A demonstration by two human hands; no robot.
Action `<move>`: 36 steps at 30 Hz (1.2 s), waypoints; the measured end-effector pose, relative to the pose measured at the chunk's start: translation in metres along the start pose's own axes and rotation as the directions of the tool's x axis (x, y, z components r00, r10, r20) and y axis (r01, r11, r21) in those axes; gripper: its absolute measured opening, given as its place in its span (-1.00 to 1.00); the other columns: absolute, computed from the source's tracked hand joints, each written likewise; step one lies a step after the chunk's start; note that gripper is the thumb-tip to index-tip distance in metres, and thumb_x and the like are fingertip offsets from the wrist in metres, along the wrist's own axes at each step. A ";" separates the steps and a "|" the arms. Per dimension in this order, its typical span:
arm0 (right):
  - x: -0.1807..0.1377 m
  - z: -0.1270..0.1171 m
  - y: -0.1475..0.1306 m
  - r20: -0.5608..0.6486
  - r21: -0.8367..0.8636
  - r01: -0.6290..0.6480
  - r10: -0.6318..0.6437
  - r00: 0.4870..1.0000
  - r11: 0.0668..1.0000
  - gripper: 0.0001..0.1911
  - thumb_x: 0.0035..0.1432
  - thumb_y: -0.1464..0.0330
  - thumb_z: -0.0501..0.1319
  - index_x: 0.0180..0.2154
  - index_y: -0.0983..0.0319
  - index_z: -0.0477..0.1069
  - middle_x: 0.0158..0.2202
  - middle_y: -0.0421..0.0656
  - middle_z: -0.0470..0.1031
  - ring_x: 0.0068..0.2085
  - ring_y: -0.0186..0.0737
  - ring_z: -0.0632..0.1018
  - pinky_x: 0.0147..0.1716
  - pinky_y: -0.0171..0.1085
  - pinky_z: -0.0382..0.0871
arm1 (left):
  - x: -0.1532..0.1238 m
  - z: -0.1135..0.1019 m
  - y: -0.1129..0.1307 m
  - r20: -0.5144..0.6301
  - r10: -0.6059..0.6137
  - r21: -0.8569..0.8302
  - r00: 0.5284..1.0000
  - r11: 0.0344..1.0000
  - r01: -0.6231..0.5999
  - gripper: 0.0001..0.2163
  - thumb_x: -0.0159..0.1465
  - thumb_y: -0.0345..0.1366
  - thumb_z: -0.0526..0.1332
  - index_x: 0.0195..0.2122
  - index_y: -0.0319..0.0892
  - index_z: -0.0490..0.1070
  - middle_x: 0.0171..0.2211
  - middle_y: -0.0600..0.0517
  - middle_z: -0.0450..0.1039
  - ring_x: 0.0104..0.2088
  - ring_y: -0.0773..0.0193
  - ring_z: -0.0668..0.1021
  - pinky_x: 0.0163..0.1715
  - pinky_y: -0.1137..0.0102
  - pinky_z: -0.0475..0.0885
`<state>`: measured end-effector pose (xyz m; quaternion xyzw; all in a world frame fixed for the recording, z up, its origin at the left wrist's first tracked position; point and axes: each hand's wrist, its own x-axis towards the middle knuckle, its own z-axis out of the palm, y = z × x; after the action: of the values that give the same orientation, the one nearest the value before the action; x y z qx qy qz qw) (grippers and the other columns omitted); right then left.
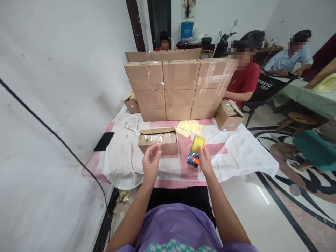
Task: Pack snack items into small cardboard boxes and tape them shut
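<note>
In my right hand (205, 159) is a tape dispenser (193, 160), orange and blue with a yellow roll of tape, held above the cloth. My left hand (151, 159) is at the front of a small cardboard box (168, 148). Its fingers are curled with the thumb a little apart, and I make out nothing between them. Whether the fingertips touch the box is unclear. Shiny tape runs along the box's top, where the flap edges look rough.
Stacked cardboard boxes (180, 98) form a wall across the table's back. Yellow perforated sheets (193, 127), a white slotted paddle (130, 123), a black phone-like slab (104, 141) and another taped box (228, 117) lie around. A person in red (248, 82) sits beyond, right.
</note>
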<state>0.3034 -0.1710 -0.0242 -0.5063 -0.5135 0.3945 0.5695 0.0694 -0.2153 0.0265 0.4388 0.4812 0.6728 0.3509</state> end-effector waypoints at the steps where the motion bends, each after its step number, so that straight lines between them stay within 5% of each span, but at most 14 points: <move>1: 0.011 -0.007 0.007 -0.028 -0.042 -0.001 0.000 1.000 0.999 -0.47 0.31 -0.10 0.03 -0.06 0.18 0.42 -0.14 -0.04 0.61 -0.10 -0.01 0.62 -0.05 -0.05 0.51 | 0.000 -0.004 0.000 -0.032 -0.014 0.004 0.999 1.000 0.014 -0.66 0.28 -0.11 0.34 0.01 -0.15 0.46 -0.11 -0.10 0.63 -0.04 0.14 0.64 0.02 0.25 0.50; 4: 0.033 -0.025 0.020 -0.068 -0.142 -0.024 0.015 0.998 0.990 -0.44 0.22 -0.14 0.09 -0.15 0.22 0.43 -0.20 0.00 0.59 -0.11 0.08 0.60 -0.06 0.04 0.49 | -0.001 -0.015 0.003 -0.030 -0.056 -0.009 0.998 0.998 0.056 -0.64 0.26 -0.13 0.36 0.02 -0.17 0.44 -0.40 0.03 0.61 -0.28 0.24 0.65 -0.15 0.34 0.50; 9: 0.016 -0.028 0.001 -0.241 -0.314 0.041 -0.121 0.963 0.949 -0.41 0.07 -0.06 0.27 -0.06 0.26 0.40 -0.02 0.12 0.48 0.14 0.25 0.40 0.16 0.26 0.24 | -0.010 -0.027 0.011 0.063 -0.095 0.018 0.993 0.995 0.094 -0.50 0.25 -0.16 0.36 0.18 -0.19 0.33 -0.43 0.07 0.61 -0.50 0.38 0.49 -0.35 0.43 0.43; 11: -0.001 -0.011 -0.022 -0.127 -0.377 0.197 -0.261 0.957 0.905 -0.54 0.15 0.03 0.26 -0.05 0.22 0.43 0.01 0.07 0.45 0.15 0.16 0.40 0.21 0.20 0.21 | -0.015 -0.026 0.014 0.113 -0.101 0.074 0.988 0.993 0.093 -0.39 0.27 -0.18 0.34 0.30 -0.17 0.20 -0.40 0.07 0.62 -0.51 0.38 0.48 -0.33 0.41 0.44; 15: -0.020 0.042 -0.073 0.348 -0.189 0.407 -0.327 0.879 0.894 -0.75 0.24 0.19 0.28 -0.07 0.12 0.51 -0.03 -0.06 0.48 0.02 -0.06 0.51 0.07 -0.04 0.39 | -0.026 -0.015 0.018 0.185 -0.084 0.150 0.979 0.987 0.056 -0.34 0.29 -0.19 0.30 0.37 -0.17 0.09 -0.34 0.04 0.65 -0.47 0.36 0.51 -0.30 0.41 0.44; 20: 0.002 0.083 -0.097 0.411 -0.048 0.431 -0.375 0.831 0.901 -0.82 0.19 0.22 0.30 -0.38 0.16 0.56 -0.16 -0.09 0.49 -0.05 -0.10 0.53 0.00 -0.11 0.40 | -0.021 -0.017 0.016 0.259 -0.135 0.247 0.956 0.966 0.070 -0.17 0.32 -0.07 0.27 0.47 -0.06 -0.19 -0.16 -0.04 0.67 -0.47 0.31 0.55 -0.38 0.38 0.45; 23: 0.027 0.087 -0.095 0.303 -0.031 0.331 -0.307 0.902 0.943 -0.73 0.16 0.13 0.28 -0.42 0.18 0.55 -0.24 -0.09 0.53 -0.15 -0.10 0.54 -0.19 -0.18 0.42 | 0.005 -0.030 0.013 0.205 -0.049 0.572 0.978 0.816 -0.079 -0.16 0.32 -0.03 0.25 0.49 -0.07 -0.23 0.21 -0.21 0.46 -0.04 0.06 0.62 -0.06 0.19 0.49; 25: 0.042 0.089 -0.094 0.253 -0.066 0.291 -0.266 0.930 0.955 -0.70 0.13 0.10 0.27 -0.43 0.19 0.56 -0.29 -0.09 0.54 -0.19 -0.10 0.53 -0.20 -0.18 0.41 | 0.030 -0.036 0.009 0.247 0.081 0.767 0.966 0.593 -0.246 -0.22 0.34 -0.06 0.22 0.47 -0.16 -0.12 0.38 -0.26 0.21 0.34 -0.08 0.33 0.22 0.03 0.30; 28: 0.061 0.099 -0.095 0.248 -0.125 0.297 -0.260 0.933 0.947 -0.69 0.07 0.09 0.30 -0.46 0.20 0.57 -0.29 -0.08 0.55 -0.17 -0.09 0.54 -0.10 -0.15 0.40 | 0.064 -0.039 0.001 0.349 0.073 0.877 0.934 0.325 -0.353 -0.24 0.35 -0.05 0.18 0.47 -0.23 -0.10 0.42 -0.25 0.13 0.48 -0.07 0.01 0.35 -0.15 0.00; 36: 0.082 0.148 -0.083 0.267 -0.380 0.206 -0.106 0.958 0.902 -0.80 0.03 0.25 0.29 -0.53 0.21 0.57 -0.27 -0.08 0.60 -0.03 0.02 0.50 0.04 -0.04 0.31 | 0.072 -0.039 -0.027 0.325 0.058 0.908 0.944 0.261 -0.328 -0.20 0.34 0.02 0.18 0.49 -0.09 -0.18 0.41 -0.24 0.16 0.48 -0.15 -0.04 0.28 -0.27 0.03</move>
<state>0.1649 -0.0802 0.0662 -0.5185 -0.6878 0.2912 0.4163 0.0085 -0.1561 0.0127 0.6893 0.6850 0.2355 -0.0135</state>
